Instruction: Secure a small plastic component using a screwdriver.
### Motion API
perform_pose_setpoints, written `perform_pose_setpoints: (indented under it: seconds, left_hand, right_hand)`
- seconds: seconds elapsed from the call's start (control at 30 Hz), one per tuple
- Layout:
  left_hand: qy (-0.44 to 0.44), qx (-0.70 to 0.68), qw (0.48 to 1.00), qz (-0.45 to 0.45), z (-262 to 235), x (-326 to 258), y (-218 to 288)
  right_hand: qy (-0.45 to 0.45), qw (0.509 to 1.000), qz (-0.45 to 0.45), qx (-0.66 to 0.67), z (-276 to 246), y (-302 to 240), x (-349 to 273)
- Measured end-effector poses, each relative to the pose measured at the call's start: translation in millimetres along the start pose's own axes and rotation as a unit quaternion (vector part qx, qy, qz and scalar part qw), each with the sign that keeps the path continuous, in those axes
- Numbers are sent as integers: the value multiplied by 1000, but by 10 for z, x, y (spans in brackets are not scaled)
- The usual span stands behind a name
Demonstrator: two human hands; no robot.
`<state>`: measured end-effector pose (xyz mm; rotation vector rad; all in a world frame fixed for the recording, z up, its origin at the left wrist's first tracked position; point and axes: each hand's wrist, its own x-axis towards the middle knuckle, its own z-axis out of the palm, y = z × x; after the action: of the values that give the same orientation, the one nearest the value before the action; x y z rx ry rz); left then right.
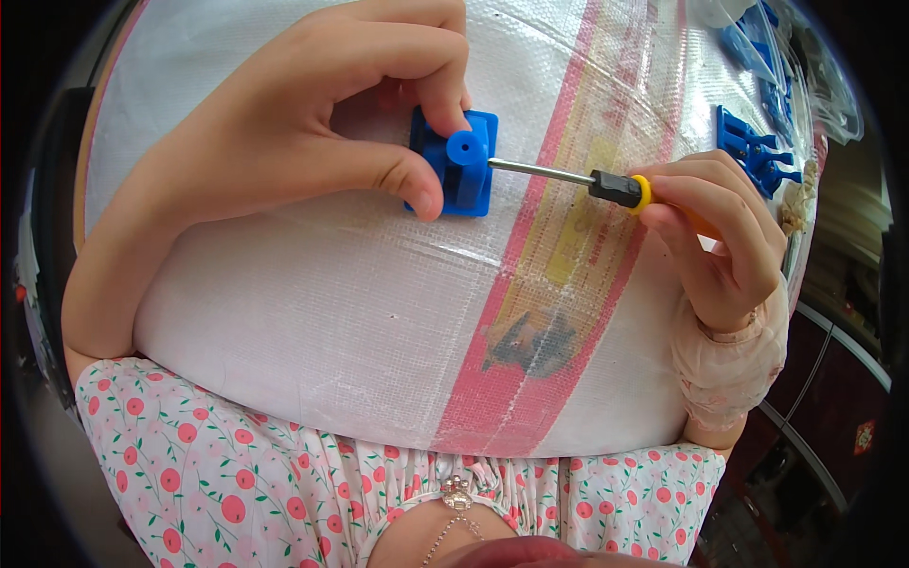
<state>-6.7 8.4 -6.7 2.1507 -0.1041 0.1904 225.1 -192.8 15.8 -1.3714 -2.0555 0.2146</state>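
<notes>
A blue plastic part (pixel 466 175) with a square base and a raised round post rests on the covered table. My left hand (pixel 327 118) grips it from the left, thumb and fingers closed against its sides. From the right, my right hand (pixel 724 213) holds a screwdriver (pixel 554 172) with a black and yellow-orange handle, its fingers wrapped round the grip. The metal shaft lies nearly level, and its tip meets the right side of the blue part. Whether a screw sits at the tip is hidden.
A woven white sheet (pixel 312 312) with a pink and yellow printed band (pixel 492 379) covers the round table. Another blue plastic part (pixel 753 151) lies at the right. Behind it, clear plastic bags (pixel 805 76) hold more blue pieces near the table's far right edge.
</notes>
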Motion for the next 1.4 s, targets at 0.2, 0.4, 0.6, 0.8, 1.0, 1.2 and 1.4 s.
perform_pose_setpoints:
  seconds: [0.2, 0.4, 0.6, 0.8, 1.0, 1.2, 1.4]
  left_hand:
    - [-78, -25, 994, -69, -91, 94, 89]
    - [-20, -14, 1000, -17, -6, 34, 9]
    - [5, 10, 1000, 9, -1, 24, -5]
    - [0, 36, 999, 15, -12, 26, -3]
    - [8, 49, 999, 19, -11, 8, -6]
    - [14, 43, 999, 17, 1, 21, 5]
    - [11, 52, 998, 20, -11, 27, 16]
  right_hand:
    - [-34, 999, -4, -6, -28, 17, -27]
    - [-35, 999, -7, 3, -38, 36, -16]
    - [-6, 1000, -4, -9, 16, 13, 11]
    - [-11, 1000, -6, -18, 11, 5, 10]
    - [-3, 1000, -24, -12, 34, 43, 25]
    - [-3, 1000, 20, -4, 34, -7, 5]
    - [2, 1000, -18, -2, 20, 46, 31]
